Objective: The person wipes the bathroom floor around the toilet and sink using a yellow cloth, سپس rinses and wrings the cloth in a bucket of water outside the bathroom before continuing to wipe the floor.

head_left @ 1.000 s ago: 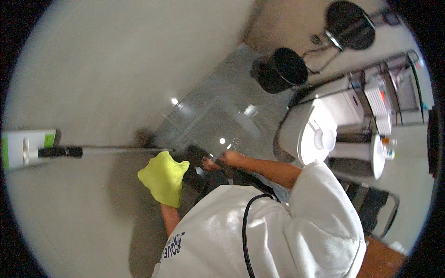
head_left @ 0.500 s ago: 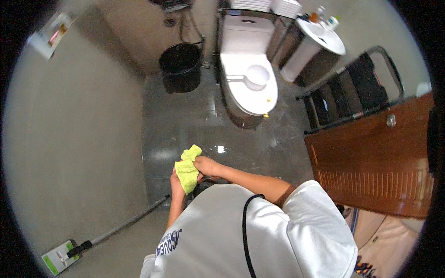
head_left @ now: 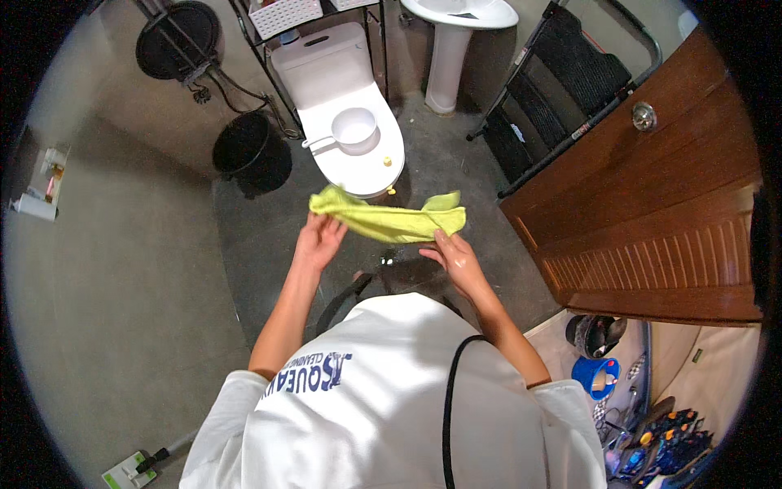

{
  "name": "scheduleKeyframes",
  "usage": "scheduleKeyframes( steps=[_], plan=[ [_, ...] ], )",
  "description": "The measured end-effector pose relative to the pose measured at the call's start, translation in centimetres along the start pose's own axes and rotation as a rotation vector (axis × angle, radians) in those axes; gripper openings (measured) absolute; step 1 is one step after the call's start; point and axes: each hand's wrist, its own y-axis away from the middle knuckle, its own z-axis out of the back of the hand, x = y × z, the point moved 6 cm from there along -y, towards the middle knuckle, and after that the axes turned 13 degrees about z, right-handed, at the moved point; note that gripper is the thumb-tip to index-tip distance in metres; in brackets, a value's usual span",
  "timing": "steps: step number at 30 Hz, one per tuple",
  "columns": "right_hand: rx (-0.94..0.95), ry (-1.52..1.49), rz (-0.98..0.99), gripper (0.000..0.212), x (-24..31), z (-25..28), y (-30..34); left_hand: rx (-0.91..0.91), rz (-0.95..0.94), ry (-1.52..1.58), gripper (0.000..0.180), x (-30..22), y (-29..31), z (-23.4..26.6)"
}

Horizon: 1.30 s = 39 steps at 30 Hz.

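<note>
Showing well off to the near-left of the toilet [head_left: 350, 173], a flat mop [head_left: 125, 471] is coming first; a blk bucket [head_left: 254, 151] is standing just beside the toilet's L side. L hand [head_left: 322, 240] is gripping one end of a yellow-green cloth [head_left: 387, 222], fingertips partly hidden. A white dipper [head_left: 354, 127] is resting on the toilet lid. Cloth is hanging betw. both hands, nearer the person than the toilet's front, slightly blurred. R hand [head_left: 458, 261] is pinching the other end, thumb on top. R of the toilet, a basin [head_left: 493, 15], step stool [head_left: 562, 90] & brown door [head_left: 643, 196] are following. Step in hand is prob. holding the cloth spread; next move is likely calling for a firm grip both ends.
</note>
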Motion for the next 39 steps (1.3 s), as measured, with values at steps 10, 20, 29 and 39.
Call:
scheduleKeyframes(
  steps=[10, 20, 29, 39],
  plan=[
    [0.301, 0.506, -0.245, 0.032, 2.7, 8.8, -5.6, 0.257, -0.094, -0.504, 0.029, 4.3, -12.7, -15.5],
    [0.123, 0.937, -0.472, 0.037, -5.2, 27.2, -18.3, 0.597, -0.558, -2.188, 0.032, 13.2, -24.6, -25.7],
    [0.171, 1.252, -0.215, 0.036, -6.7, 32.5, -34.2, 0.337, -1.094, -2.341, 0.036, 11.7, -31.5, -25.7],
    [0.331, 1.600, -0.008, 0.035, -15.8, 45.1, -54.7, -0.506, -0.043, -1.756, 0.030, 12.3, -52.1, -5.7]
  ],
)
